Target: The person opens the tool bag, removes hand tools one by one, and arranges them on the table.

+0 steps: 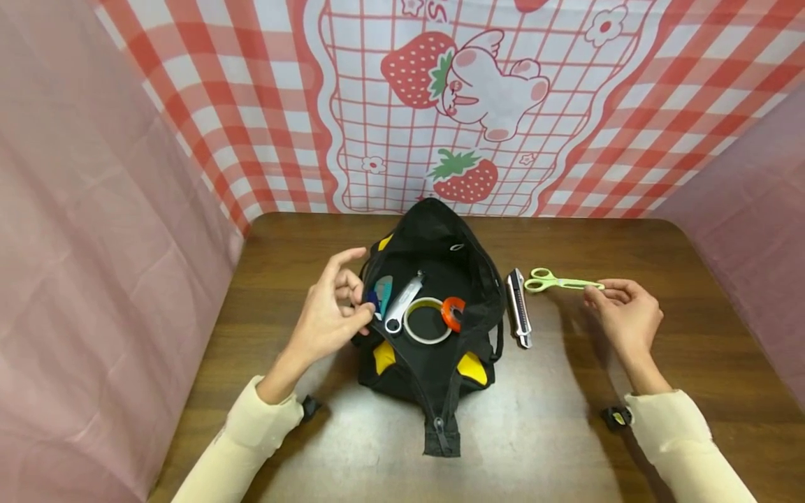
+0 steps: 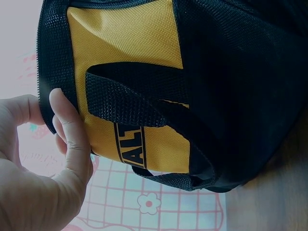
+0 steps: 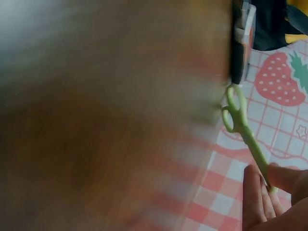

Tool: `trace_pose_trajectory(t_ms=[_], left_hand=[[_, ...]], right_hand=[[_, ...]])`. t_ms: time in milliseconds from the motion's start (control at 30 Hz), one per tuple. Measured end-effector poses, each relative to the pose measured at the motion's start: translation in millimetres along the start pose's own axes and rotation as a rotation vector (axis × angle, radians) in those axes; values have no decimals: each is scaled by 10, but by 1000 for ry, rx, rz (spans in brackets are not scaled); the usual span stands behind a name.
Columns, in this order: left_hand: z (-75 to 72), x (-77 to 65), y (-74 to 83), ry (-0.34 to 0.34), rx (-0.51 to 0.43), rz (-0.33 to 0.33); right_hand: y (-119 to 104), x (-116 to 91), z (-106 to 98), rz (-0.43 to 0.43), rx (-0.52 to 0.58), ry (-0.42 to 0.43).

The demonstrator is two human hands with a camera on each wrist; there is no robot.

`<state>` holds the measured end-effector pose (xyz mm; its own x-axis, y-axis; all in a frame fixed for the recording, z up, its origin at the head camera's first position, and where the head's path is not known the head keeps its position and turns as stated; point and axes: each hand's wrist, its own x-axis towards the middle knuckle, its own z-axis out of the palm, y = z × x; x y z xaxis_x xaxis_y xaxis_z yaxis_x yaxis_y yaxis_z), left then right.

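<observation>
An unzipped black and yellow tool bag (image 1: 434, 381) stands on the table. My left hand (image 1: 330, 307) holds its left rim, thumb on the inner side and fingers outside; the left wrist view shows the outer yellow panel (image 2: 125, 38) and strap. My right hand (image 1: 629, 314) pinches light green scissors (image 1: 560, 281) by the blade end, handle loops pointing left toward the bag. Beside the bag lies a utility knife (image 1: 518, 309). Inside the bag are a pale tape roll (image 1: 410, 332), a small orange roll (image 1: 449, 312), a silver tool (image 1: 402, 304) and a teal item (image 1: 384, 293).
The wooden table (image 1: 534, 433) ends at a red-and-white checked cloth (image 1: 264, 140) hung behind it. Pink curtains (image 1: 94, 244) hang on both sides. The zipper end (image 1: 441, 440) of the bag reaches toward the front.
</observation>
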<state>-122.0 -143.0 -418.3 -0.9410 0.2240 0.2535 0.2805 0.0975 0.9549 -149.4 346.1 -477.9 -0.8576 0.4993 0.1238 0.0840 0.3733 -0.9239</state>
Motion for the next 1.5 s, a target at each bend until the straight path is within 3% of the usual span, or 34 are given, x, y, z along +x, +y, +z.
trace_pose_trajectory(t_ms=[133,233,333,467,600,833,1400,1500], left_hand=[[3,2,2,-4,2,1],[-1,1,9,0,4,-2],[-8,-1,19,4,4,-8],[-9,-3,8,3,3,-6],[-8,-6,-3,3,4,-3],[-5,-5,-7,3,2,-2],[-9,-5,-11,3,0,-7],[-7,0,-3,-2,0,-5]], right_hand=[[53,-122,-105,-153,-356,-37],[45,-194,-158,-224,-536,-99],[27,-251,-173,-259,-685,-212],[3,-306,-141,-225,-791,-380],[-44,-328,-68,-193,-826,-465],[-95,-371,37,-196,-817,-530],[-124,-402,44,-198,-782,-563],[-149,-404,-14,-207,-783,-530]])
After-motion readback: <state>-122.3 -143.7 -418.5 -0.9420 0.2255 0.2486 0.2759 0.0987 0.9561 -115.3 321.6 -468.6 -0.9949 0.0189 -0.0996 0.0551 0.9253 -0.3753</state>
